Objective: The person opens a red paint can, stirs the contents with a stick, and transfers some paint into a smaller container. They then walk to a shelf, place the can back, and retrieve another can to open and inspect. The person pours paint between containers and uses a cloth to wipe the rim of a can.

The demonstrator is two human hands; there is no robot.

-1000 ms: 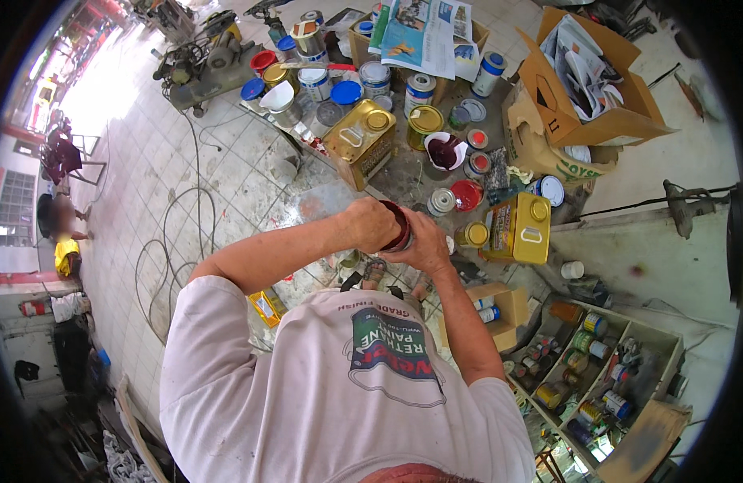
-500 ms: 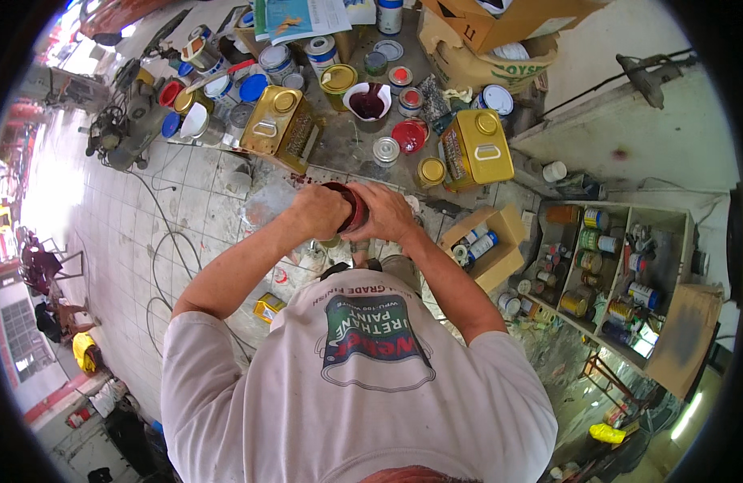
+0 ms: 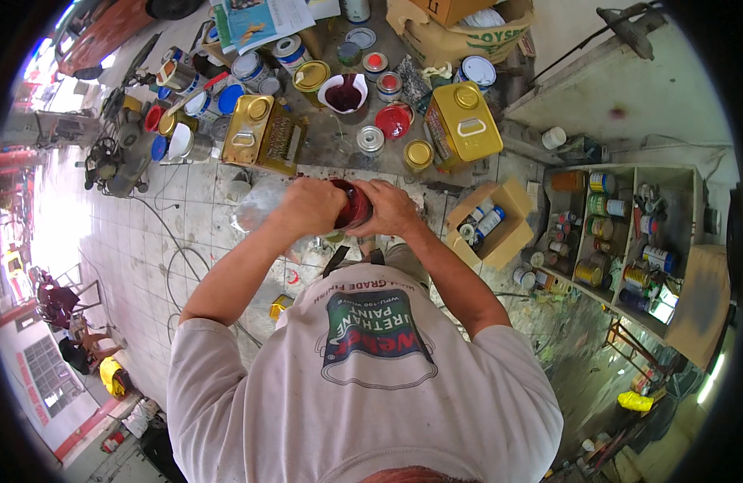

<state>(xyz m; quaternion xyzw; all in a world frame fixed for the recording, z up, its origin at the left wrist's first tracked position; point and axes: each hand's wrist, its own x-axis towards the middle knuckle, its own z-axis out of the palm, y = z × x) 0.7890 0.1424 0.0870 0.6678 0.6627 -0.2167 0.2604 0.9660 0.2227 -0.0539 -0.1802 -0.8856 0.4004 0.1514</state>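
Both hands are together at chest front around a round, open container [image 3: 354, 206] coated inside with dark red paint. My left hand [image 3: 313, 204] is closed at its left rim, knuckles up; its fingertips are hidden. My right hand [image 3: 389, 209] wraps the right side with curved fingers. The mouth of the container tilts up enough to show its red inside. Beyond the hands, on the work table, are a white-rimmed cup of dark red paint [image 3: 344, 93], a red-smeared lid [image 3: 393, 121], a silver-topped can [image 3: 370, 140] and a small gold-lidded can [image 3: 418, 154].
Two gold rectangular tins, one left [image 3: 260, 133] and one right [image 3: 461, 125], stand on the table [image 3: 331, 145] among several paint cans. Clear plastic [image 3: 257, 203] lies left of my hands. A cardboard box of cans [image 3: 500, 221] and a shelf [image 3: 621, 241] are at right. A hose [image 3: 174, 266] crosses the tiled floor.
The view has shifted, so the table and its cans sit a little higher and further left. Both hands stay on the container, and more of its red inside shows.
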